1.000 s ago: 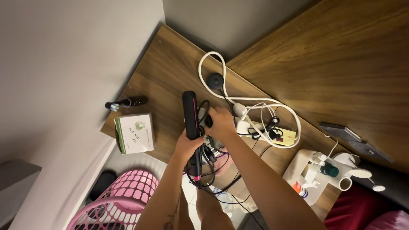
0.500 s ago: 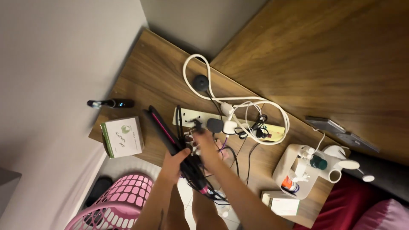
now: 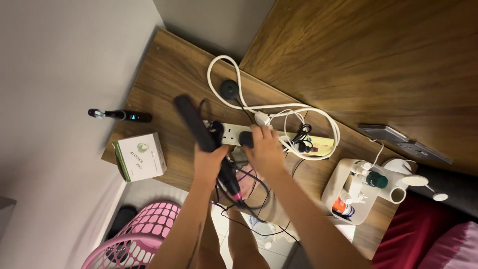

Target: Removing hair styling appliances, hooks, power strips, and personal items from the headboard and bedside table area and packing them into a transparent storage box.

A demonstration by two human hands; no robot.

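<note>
My left hand (image 3: 209, 160) grips a black hair straightener (image 3: 195, 125) with a pink trim, held slanted over the wooden desk (image 3: 169, 84). Its black cord (image 3: 244, 204) hangs in loops below the hand. My right hand (image 3: 264, 149) rests on a black plug (image 3: 245, 139) seated in the white power strip (image 3: 230, 133), with the fingers curled around the plug. A thick white cable (image 3: 219, 94) loops from the strip past a round black puck (image 3: 229, 88).
A white box (image 3: 139, 157) and a black electric toothbrush (image 3: 120, 115) lie at the desk's left edge. A white organiser tray (image 3: 351, 189) with small bottles stands at the right. A pink laundry basket (image 3: 134, 239) sits on the floor below.
The straightener has swung up and tilted over the power strip. My right hand has moved from the cord tangle up onto the black plug in the strip.
</note>
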